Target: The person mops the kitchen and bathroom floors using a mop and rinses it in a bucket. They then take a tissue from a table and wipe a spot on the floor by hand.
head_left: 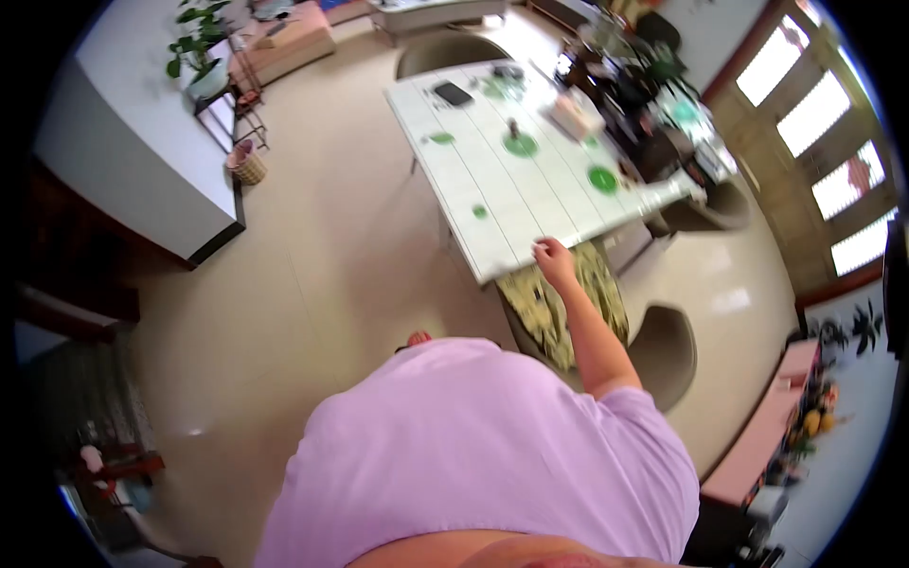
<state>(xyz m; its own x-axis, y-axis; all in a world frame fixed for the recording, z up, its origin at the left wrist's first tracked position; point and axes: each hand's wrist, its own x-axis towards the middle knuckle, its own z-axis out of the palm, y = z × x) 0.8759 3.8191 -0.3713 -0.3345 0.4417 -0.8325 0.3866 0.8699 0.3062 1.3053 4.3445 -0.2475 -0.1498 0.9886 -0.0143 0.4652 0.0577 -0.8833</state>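
Observation:
My right hand (553, 256) reaches forward to the near edge of a white table (516, 204) with plank-like lines and green round prints. Its fingers are curled together, with a small whitish spot at their tips; I cannot make out what they hold, if anything. Below that forearm, a camouflage-patterned cloth (561, 308) hangs over a chair at the table's near side. My left hand is out of view. Farther back on the tabletop lie a dark phone-like slab (453, 94) and a tissue box (577, 115). A small brown object (513, 129) stands on one green print.
A grey-brown chair (666, 355) stands to the right, another (453, 55) at the table's far end. Dark clutter (620, 80) crowds the table's far right. A wicker basket (248, 166) and potted plant (201, 76) stand left; a pink-topped cabinet (765, 421) lines the right wall.

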